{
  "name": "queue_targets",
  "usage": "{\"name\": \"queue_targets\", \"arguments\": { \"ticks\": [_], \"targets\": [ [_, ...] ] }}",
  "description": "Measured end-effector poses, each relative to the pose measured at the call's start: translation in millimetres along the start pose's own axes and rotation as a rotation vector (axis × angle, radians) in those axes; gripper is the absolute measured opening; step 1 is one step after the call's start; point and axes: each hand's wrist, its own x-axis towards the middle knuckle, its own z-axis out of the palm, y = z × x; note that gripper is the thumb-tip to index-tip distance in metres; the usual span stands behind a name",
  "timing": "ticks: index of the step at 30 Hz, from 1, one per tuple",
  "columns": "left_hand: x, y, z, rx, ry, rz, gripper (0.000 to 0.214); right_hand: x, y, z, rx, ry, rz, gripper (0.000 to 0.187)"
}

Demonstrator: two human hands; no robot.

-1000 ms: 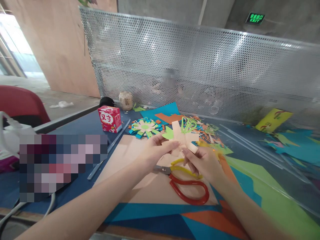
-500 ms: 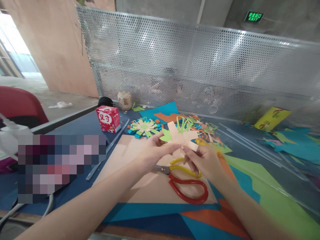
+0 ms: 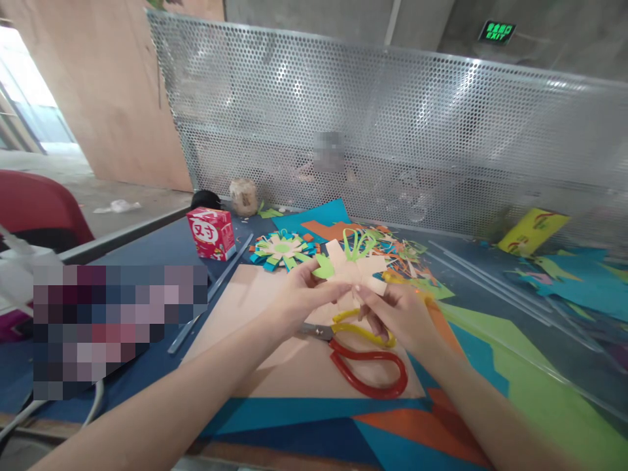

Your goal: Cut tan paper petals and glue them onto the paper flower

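Note:
Both my hands pinch a peach paper flower (image 3: 350, 269) with wide petals, held above the work surface. My left hand (image 3: 307, 291) grips its left side, where a light green paper leaf (image 3: 324, 267) shows. From the lower right, my right hand (image 3: 392, 307) presses thumb and fingers on its lower edge. Thin green paper loops (image 3: 357, 242) show at the flower's upper edge; whether they are joined to it I cannot tell. Under the hands, scissors with one yellow and one red handle (image 3: 373, 376) lie on a peach sheet (image 3: 230, 327).
Behind my hands lie a finished-looking layered paper flower (image 3: 283, 248) and a heap of paper scraps (image 3: 402, 252). A red drink carton (image 3: 212, 233) stands to the left. Clear strips (image 3: 490, 284) and a green sheet (image 3: 554, 373) lie right. A perforated metal screen (image 3: 367, 118) closes the back.
Almost nothing differs. The paper flower tilts very slightly in my fingers, and both hands keep their hold.

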Motion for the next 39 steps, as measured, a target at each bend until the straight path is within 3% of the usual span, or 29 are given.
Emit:
{"name": "queue_targets", "arguments": {
  "ticks": [5,19,22,26,28,31,35,39],
  "targets": [
    [2.0,-0.8,-1.3,0.016,0.018,-0.017,0.021,0.2,-0.6,-0.5,0.121,-0.006,0.024,0.048],
    [0.9,0.4,-0.3,0.153,0.017,0.022,0.02,3.8,0.8,-1.8,0.059,-0.023,0.074,0.043],
    [2.5,-2.6,-4.1,0.287,0.069,0.185,0.015,3.9,-0.4,-6.4,0.113,-0.016,0.037,0.041],
    [1.3,2.4,-13.5,0.614,0.219,0.611,0.008,6.3,-0.5,-10.7,0.207,-0.071,0.079,0.035],
    [-0.7,8.6,-18.8,0.759,0.18,0.879,0.01,9.2,1.8,-12.1,0.263,-0.091,0.086,0.03],
    [-4.4,16.9,-23.9,0.916,0.091,1.217,0.019,14.2,6.9,-15.9,0.309,-0.023,0.059,0.023],
    [-9.4,20.9,-23.1,1.074,0.171,1.317,0.031,16.5,7.5,-22.9,0.434,0.032,0.019,0.022],
    [-11.0,19.6,-19.8,1.138,0.222,1.32,0.034,11.5,-1.5,-23.4,0.682,-0.113,-0.02,0.025]
  ]
}}
